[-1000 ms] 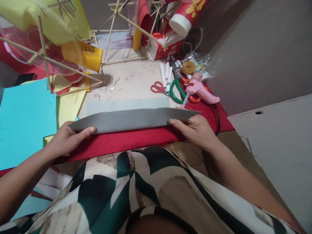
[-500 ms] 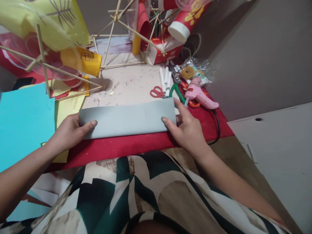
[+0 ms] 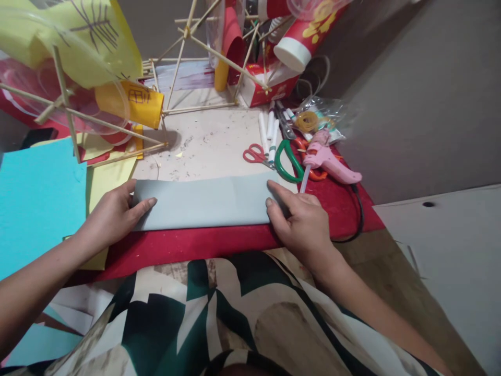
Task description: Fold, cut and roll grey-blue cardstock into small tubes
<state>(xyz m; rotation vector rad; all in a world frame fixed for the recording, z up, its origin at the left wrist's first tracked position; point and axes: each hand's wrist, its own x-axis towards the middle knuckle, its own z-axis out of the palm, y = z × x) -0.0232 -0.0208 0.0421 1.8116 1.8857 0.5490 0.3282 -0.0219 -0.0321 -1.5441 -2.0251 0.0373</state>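
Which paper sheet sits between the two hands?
The pale grey-blue strip, left hand at one end, right hand at the other; the bright blue sheet and yellow sheet lie further left.

Arms, 2, bare: L arm [image 3: 43, 282] & R arm [image 3: 368, 297], both reaching fwd. Hands, 2, bare, well apart: L hand [image 3: 115, 211], thumb inward, fingers partly hidden; R hand [image 3: 301, 222], index & thumb pointing inward, tips apart.

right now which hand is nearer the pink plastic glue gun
Right: the right hand is just in front of the glue gun; the left hand is farther, at the left end of the grey rectangular paper.
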